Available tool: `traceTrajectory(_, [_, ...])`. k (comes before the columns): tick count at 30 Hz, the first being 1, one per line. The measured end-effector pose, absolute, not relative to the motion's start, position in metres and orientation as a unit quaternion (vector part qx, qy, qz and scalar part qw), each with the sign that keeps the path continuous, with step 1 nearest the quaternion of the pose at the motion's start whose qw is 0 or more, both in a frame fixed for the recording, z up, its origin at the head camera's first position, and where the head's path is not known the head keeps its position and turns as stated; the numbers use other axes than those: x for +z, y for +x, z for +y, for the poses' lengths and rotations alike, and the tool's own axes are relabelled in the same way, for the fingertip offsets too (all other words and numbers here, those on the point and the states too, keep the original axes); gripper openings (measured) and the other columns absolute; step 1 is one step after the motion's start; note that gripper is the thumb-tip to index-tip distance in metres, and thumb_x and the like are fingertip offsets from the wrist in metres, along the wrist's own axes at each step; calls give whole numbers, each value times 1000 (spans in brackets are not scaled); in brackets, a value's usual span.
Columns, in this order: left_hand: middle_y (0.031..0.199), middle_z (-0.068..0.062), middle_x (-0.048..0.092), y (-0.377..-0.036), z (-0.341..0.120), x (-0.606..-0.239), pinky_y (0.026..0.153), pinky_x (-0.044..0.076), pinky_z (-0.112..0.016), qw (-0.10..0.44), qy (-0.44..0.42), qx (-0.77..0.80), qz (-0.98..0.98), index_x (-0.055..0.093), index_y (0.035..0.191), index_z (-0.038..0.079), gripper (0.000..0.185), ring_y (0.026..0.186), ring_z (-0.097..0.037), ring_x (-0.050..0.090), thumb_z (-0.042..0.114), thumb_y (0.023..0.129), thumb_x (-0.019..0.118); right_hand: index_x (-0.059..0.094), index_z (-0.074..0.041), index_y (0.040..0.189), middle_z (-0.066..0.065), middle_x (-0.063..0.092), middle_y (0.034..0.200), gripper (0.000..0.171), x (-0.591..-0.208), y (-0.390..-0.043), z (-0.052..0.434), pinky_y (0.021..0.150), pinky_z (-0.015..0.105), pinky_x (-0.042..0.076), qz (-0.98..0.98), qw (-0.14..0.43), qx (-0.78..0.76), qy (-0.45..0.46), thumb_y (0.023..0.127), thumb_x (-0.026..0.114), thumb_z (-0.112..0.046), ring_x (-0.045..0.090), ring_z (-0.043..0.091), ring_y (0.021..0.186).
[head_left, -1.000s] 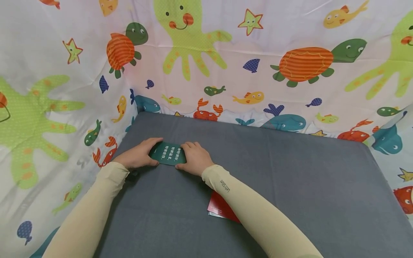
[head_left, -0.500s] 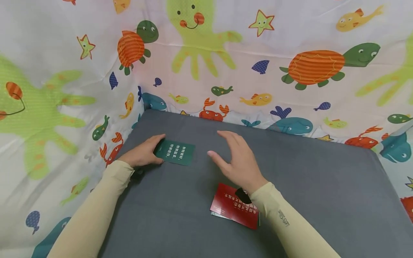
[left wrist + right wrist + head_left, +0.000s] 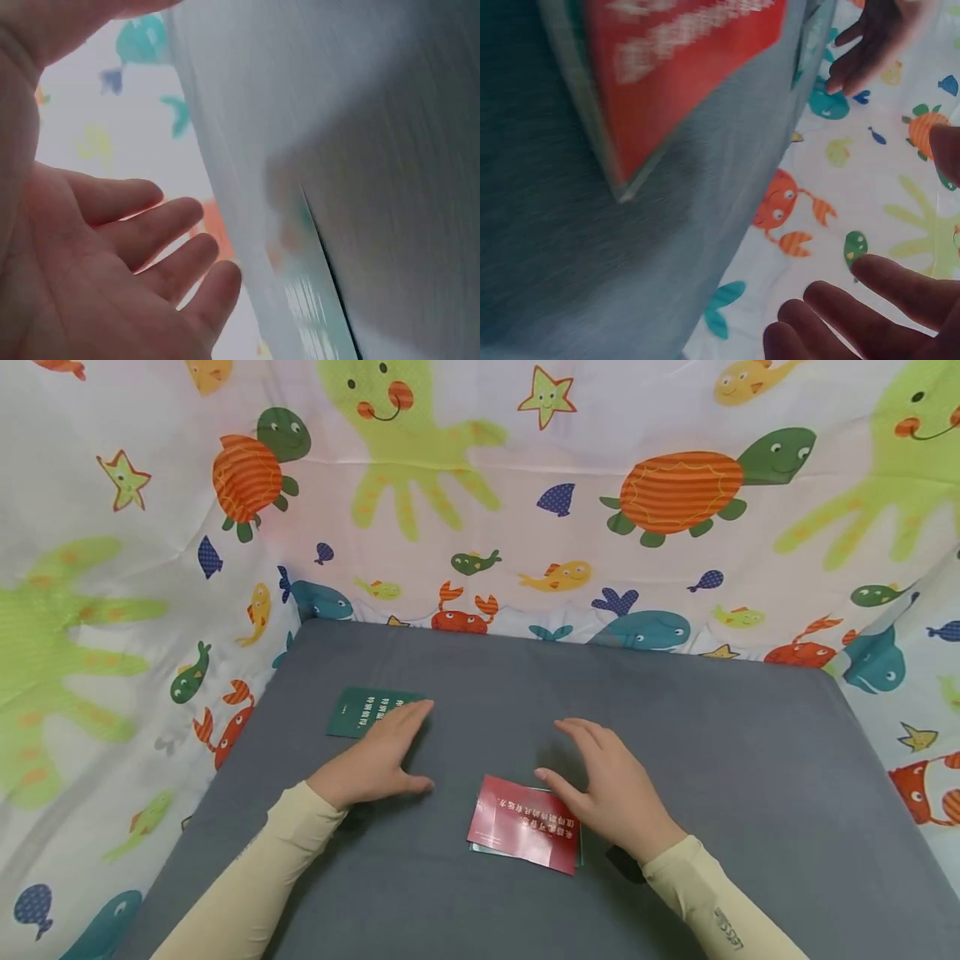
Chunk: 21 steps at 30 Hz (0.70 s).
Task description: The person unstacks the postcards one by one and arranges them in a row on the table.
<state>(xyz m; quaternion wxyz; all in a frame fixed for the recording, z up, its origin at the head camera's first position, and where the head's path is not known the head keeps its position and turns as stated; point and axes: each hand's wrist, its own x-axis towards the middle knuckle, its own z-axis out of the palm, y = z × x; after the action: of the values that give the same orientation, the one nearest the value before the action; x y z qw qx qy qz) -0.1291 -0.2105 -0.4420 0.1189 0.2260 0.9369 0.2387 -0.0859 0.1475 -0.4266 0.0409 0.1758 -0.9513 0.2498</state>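
Note:
A green card [image 3: 360,710] with white writing lies on the grey table at the back left, partly hidden by my left hand [image 3: 375,760]. That hand hovers with fingers spread and holds nothing; its loose fingers show in the left wrist view. Nearer the front, a red card [image 3: 525,827] with white writing lies on top of a small stack, with a greenish edge peeking out beneath. My right hand [image 3: 615,789] is just right of the stack, thumb apart from the fingers, holding nothing. In the right wrist view the red card [image 3: 682,67] looks blurred.
A grey cloth [image 3: 712,760] covers the table. Behind and to the left hangs a white curtain [image 3: 450,435] printed with sea animals, meeting the table's back and left edges.
Both hands gripped the green card at first. The right hand let go and moved right and nearer; then the left released it and moved right, toward the red card.

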Motion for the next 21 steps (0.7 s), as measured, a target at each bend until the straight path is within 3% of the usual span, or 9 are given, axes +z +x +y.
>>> traceTrajectory(5, [177,-10,30,-106,-162,-445,133,31,-57,149,275,240,919,23,172,8,116,164,-31,31,40,85,92,57,-16,154,7,60,155,84,-436,-69,168,106,56,60,-961,25,207,181,89,83,-60,59,30,141])
traceTrajectory(11, [177,-9,32,-86,-135,-450,132,35,-52,178,312,239,902,26,171,6,116,164,-32,30,39,82,93,56,-16,156,4,60,156,103,-450,-55,172,109,55,58,-960,-19,179,214,76,88,-72,59,28,142])
traceTrajectory(16, [176,-9,34,-79,-125,-457,132,34,-51,179,323,224,902,29,170,6,114,164,-32,31,35,81,95,54,-17,158,4,58,159,108,-461,-48,173,110,57,57,-957,-47,163,235,72,91,-71,57,27,144])
traceTrajectory(21, [174,-9,37,-78,-121,-459,132,34,-52,180,322,227,901,31,169,7,112,162,-31,34,35,82,95,57,-17,155,2,62,154,101,-467,-44,177,111,53,57,-957,-31,155,244,73,93,-64,59,25,141])
